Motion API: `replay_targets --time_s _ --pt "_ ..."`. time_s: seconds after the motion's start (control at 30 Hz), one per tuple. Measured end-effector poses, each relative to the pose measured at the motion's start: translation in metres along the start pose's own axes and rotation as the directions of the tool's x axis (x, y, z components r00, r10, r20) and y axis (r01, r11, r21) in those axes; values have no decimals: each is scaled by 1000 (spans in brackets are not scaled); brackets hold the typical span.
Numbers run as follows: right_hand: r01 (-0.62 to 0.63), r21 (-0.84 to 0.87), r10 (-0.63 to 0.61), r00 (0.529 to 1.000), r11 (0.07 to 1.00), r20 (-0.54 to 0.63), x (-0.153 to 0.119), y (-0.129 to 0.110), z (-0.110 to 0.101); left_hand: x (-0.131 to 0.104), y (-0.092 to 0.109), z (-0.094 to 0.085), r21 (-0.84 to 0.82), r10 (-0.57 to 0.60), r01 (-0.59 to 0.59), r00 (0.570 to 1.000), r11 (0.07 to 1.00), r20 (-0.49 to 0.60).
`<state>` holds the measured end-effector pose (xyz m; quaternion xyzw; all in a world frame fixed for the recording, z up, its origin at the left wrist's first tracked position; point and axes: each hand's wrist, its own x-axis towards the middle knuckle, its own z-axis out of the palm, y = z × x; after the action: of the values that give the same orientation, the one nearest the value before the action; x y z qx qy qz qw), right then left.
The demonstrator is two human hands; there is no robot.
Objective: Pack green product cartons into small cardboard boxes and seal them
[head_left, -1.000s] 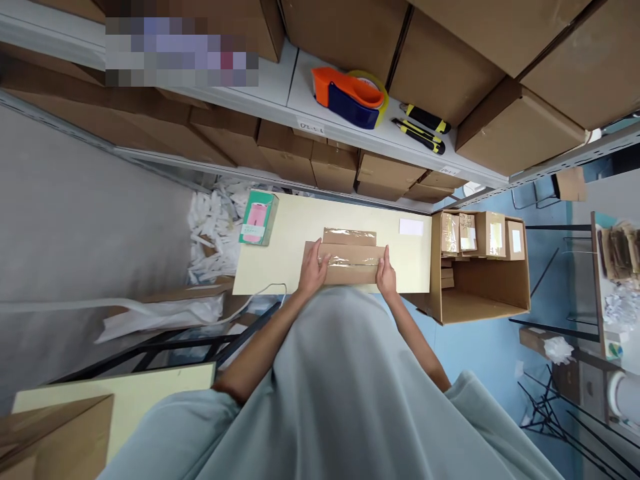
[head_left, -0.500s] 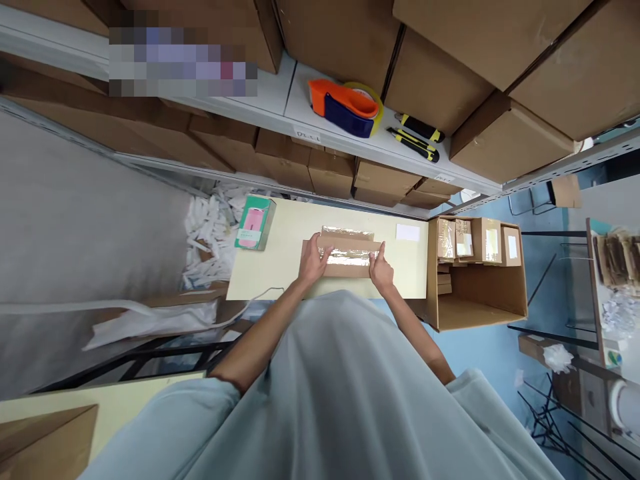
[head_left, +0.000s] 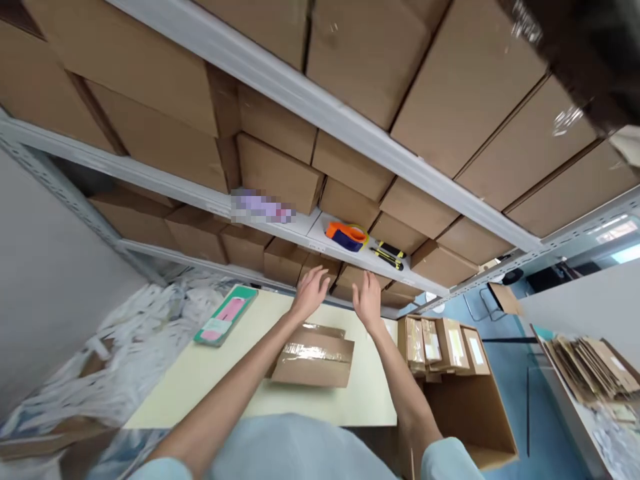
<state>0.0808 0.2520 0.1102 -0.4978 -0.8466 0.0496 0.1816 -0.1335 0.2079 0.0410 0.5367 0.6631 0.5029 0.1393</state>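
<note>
Both of my hands are raised over the far edge of the pale table, in front of the shelf. My left hand has its fingers apart and holds nothing. My right hand is also empty, its thumb apart from the fingers. Below them a brown cardboard box with shiny clear tape across it lies on the table, touched by neither hand. On the shelf beyond are an orange and blue tape dispenser and black and yellow cutters.
A green and pink box lies at the table's left. An open carton holding several small boxes stands at the right. Large cartons fill the metal shelves ahead. White scraps are heaped at the left.
Both hands have let go of the taped cardboard box and moved forward and up toward the shelf. The view has tilted up, showing more shelving.
</note>
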Motion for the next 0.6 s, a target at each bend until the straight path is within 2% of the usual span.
replay_targets --time_s 0.1,0.13,0.2,0.27,0.37,0.47,0.6 --pt "102 -110 -103 995 989 0 92 -37 -37 68 62 -6 -60 66 -72 993 996 -99" --pt "106 -152 -102 994 983 39 115 -49 -44 81 77 -9 -71 69 -78 990 994 -122" --pt "72 -228 -38 988 971 153 146 -68 -50 91 96 -16 -86 90 -102 987 991 -134" --pt "37 -277 32 970 960 240 162 -80 -47 84 99 -24 -94 104 -118 985 989 -141" --pt "31 -291 58 954 956 295 172 -84 -42 58 86 -36 -110 82 -100 984 989 -161" --pt "38 -273 62 935 961 349 180 -79 -45 33 73 -44 -134 4 -27 986 991 -169" --pt "15 -222 69 927 975 369 186 -72 -56 8 72 -48 -179 -91 66 987 982 -132"
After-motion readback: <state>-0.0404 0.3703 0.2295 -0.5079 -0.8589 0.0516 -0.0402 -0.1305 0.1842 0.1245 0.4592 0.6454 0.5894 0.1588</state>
